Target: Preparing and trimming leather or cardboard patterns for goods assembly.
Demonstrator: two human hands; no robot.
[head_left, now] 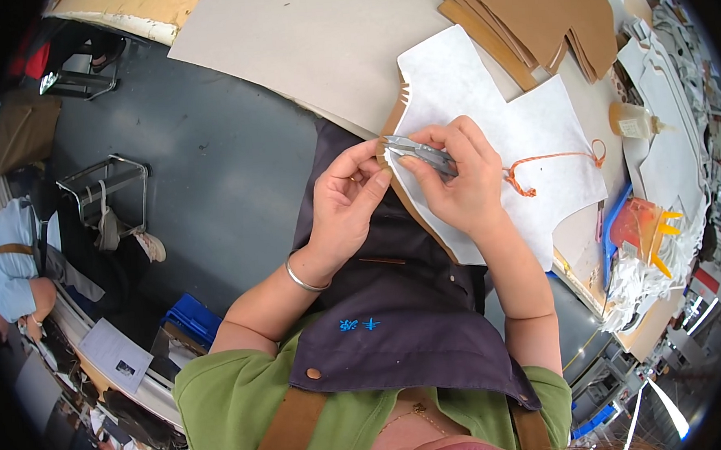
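My right hand [468, 179] grips small grey thread snips [419, 152], their tips at the curved edge of a white-backed brown piece [526, 122] that looks like leather. An orange cord [557, 156] lies on the white face and runs to my right hand. With thumb and fingers, my left hand [344, 200] pinches the piece's brown margin [422, 215] right beside the snip tips. A row of small notches shows along this margin, beyond the snips. The piece rests partly on the table and overhangs its near edge toward my dark apron.
Brown cut pieces [541, 16] are stacked at the back of the grey tabletop [310, 40]. To the right stand a bottle of amber liquid [634, 121] and a red container [633, 220] with yellow-tipped tools. A metal stool [114, 185] and a seated person [15, 251] are at left.
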